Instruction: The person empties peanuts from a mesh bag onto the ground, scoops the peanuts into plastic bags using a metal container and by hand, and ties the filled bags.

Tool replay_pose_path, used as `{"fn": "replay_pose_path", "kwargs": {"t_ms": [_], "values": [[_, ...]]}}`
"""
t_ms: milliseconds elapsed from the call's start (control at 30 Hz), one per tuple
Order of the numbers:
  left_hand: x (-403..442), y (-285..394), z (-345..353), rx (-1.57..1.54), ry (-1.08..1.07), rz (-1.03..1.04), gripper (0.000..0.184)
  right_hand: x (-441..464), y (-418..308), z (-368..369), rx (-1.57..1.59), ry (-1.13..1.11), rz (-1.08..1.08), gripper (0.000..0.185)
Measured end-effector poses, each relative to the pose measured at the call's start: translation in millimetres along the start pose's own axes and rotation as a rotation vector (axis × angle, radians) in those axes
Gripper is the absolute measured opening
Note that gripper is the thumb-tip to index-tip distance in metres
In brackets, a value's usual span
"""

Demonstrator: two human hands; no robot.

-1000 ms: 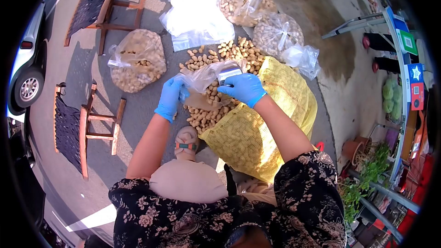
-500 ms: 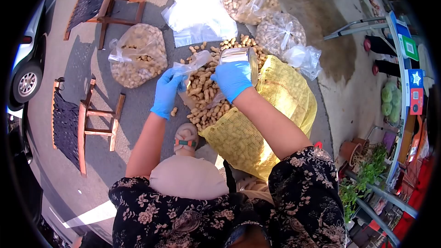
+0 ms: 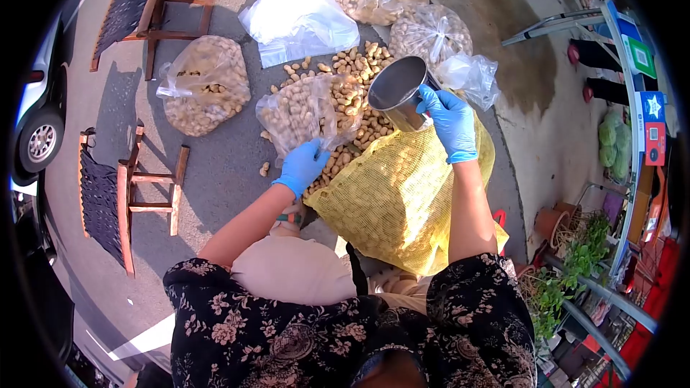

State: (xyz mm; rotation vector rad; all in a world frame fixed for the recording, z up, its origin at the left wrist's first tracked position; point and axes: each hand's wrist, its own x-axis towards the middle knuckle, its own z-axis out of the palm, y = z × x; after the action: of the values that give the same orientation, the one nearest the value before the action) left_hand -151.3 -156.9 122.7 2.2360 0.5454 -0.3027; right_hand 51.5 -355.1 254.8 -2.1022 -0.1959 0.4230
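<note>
My right hand (image 3: 449, 126), in a blue glove, grips a shiny steel cup (image 3: 422, 104) at its right side. The cup is tilted with its dark mouth facing up and left, and no peanuts show inside. My left hand (image 3: 303, 167), also gloved, is closed at the lower edge of a clear plastic bag (image 3: 287, 113) that holds peanuts; its fingertips are partly hidden. Loose peanuts (image 3: 366, 65) lie heaped behind and beside this bag. Nearest me, below the cup, lies a yellow mesh sack (image 3: 388, 208) full of peanuts.
Filled peanut bags stand at the left (image 3: 205, 104), the back (image 3: 359, 0) and the back right (image 3: 431, 32). A stack of clear bags (image 3: 298, 21) lies behind the heap. Two wooden folding stools (image 3: 154, 179) (image 3: 180, 32) are at left. A metal-framed stand (image 3: 625, 100) borders the right.
The left hand moved down and right; the bag beside it now looks fuller and lies spread out. My right hand swung right and up, turning the cup's mouth into view.
</note>
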Motion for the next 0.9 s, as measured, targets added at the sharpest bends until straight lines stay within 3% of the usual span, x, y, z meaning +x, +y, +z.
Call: {"fn": "replay_pose_path", "kwargs": {"t_ms": [133,267,367,433,533,667,733,833,900], "values": [[12.7,2.5,31.0,0.183,-0.042,-0.02,0.037,-8.1,13.6,-7.5,0.026,0.035,0.025,0.033],[39.2,-10.6,32.0,0.062,0.037,-0.018,0.028,-12.2,31.5,-12.9,0.125,0.022,0.109,0.033],[36.2,13.5,-29.1,-0.214,0.106,-0.012,0.023,-11.9,36.7,-24.5,0.152,-0.006,0.168,0.033],[36.0,6.4,-60.4,-0.573,0.182,0.047,0.018,-12.3,41.4,-27.5,0.15,-0.014,0.176,0.034],[22.2,28.6,-118.7,-0.617,0.209,0.102,0.012,-11.6,40.6,-25.1,0.152,-0.02,0.176,0.034],[9.9,37.5,-147.5,-0.482,0.032,0.102,0.011,-14.0,35.6,-18.2,0.209,-0.028,0.203,0.034],[10.4,34.3,-150.5,-0.431,0.032,0.138,0.012,-12.3,32.7,-14.7,0.242,-0.027,0.193,0.034],[10.4,36.0,-156.1,-0.582,0.125,0.023,0.013,-10.5,39.6,-0.1,0.27,0.0,0.173,0.031],[16.5,31.1,-157.2,-0.601,0.17,0.111,0.013,-7.9,42.1,17.9,0.31,0.039,0.108,0.03]]}}
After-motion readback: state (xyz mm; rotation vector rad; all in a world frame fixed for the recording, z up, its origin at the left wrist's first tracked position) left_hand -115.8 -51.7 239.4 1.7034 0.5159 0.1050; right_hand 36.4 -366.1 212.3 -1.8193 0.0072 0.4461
